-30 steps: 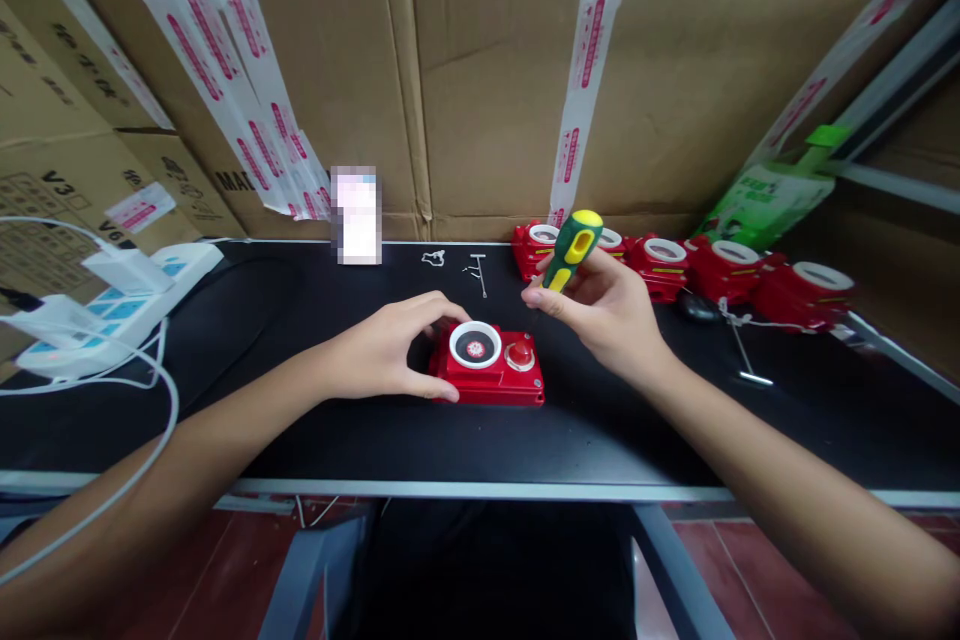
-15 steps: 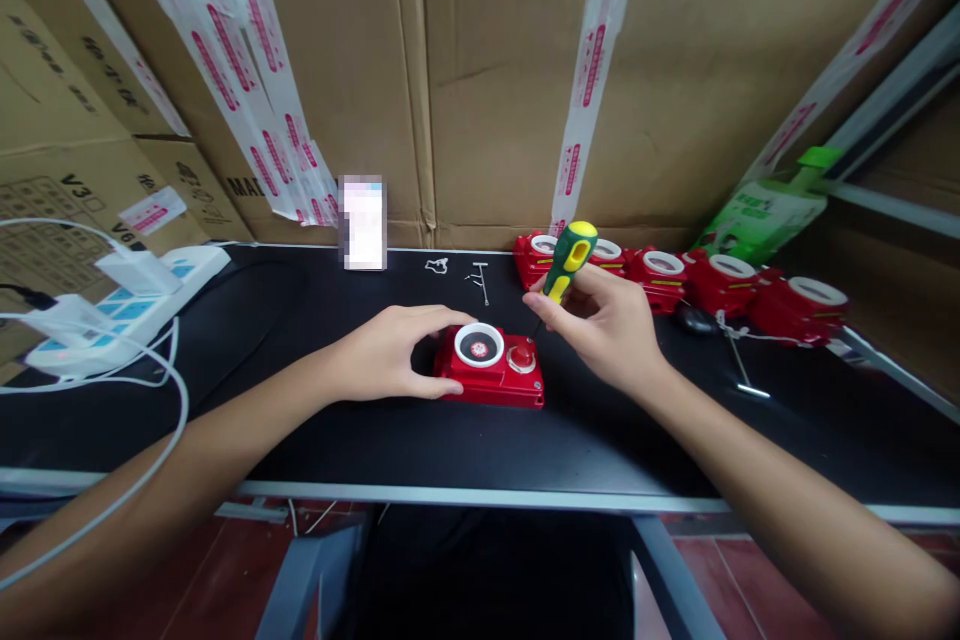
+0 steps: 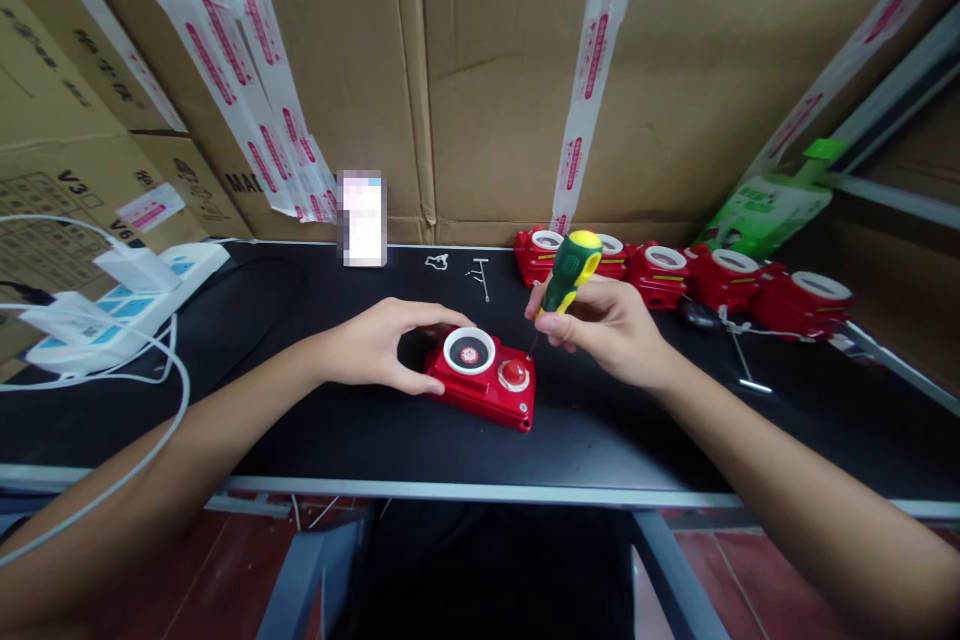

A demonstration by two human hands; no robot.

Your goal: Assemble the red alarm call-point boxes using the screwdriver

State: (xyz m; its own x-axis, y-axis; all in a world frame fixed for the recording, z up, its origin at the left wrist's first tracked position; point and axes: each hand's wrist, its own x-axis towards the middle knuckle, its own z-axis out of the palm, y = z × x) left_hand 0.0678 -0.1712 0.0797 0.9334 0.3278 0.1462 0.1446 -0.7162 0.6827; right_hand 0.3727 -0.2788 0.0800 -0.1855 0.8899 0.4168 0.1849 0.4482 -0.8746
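Observation:
A red box-shaped device [image 3: 486, 388] with a white ring and a red button on top lies on the black tabletop [image 3: 315, 420], turned slightly. My left hand [image 3: 382, 345] grips its left end. My right hand [image 3: 600, 328] holds a green and yellow screwdriver [image 3: 568, 272] nearly upright. The thin tip points down at the device's far right corner, beside the red button.
A row of several similar red devices [image 3: 720, 280] lines the back right. A green pouch [image 3: 765, 205] leans behind them. Small metal parts [image 3: 478, 272] lie at the back centre, a metal rod [image 3: 746, 370] at right. A power strip [image 3: 112, 305] with cables sits left. Cardboard boxes wall the back.
My left hand turned the red device so its right end swung toward me. My right hand lowered the screwdriver, bringing its tip down to the device's far right corner.

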